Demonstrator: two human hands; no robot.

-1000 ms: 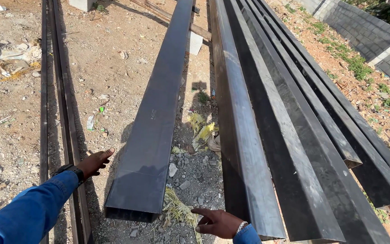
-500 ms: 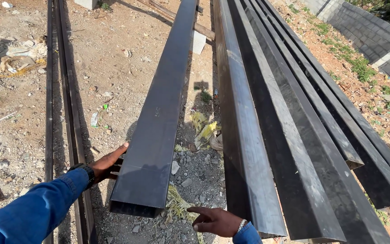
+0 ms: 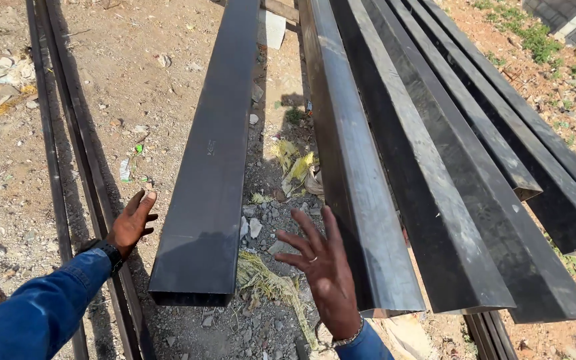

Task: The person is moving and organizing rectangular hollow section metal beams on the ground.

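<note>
A long dark rectangular steel tube [image 3: 211, 167] lies apart from the others, its open near end raised off the ground. My left hand [image 3: 131, 223], in a blue sleeve with a dark wrist band, is spread open just left of that end, not touching the tube. My right hand [image 3: 325, 270], with a ring on one finger, is open with fingers spread between this tube and the neighbouring grey steel tube [image 3: 358, 180], close to that tube's left face.
Several more dark steel tubes [image 3: 461, 173] lie side by side to the right. Thin steel bars [image 3: 68, 133] run along the ground on the left. Gravel, dry grass and scraps [image 3: 278, 267] lie between the tubes. Bare dirt and stones spread to the left.
My right hand has risen from low near the tube ends and spread open between the tubes. My left hand has come off the single tube's side, and the view has moved closer.
</note>
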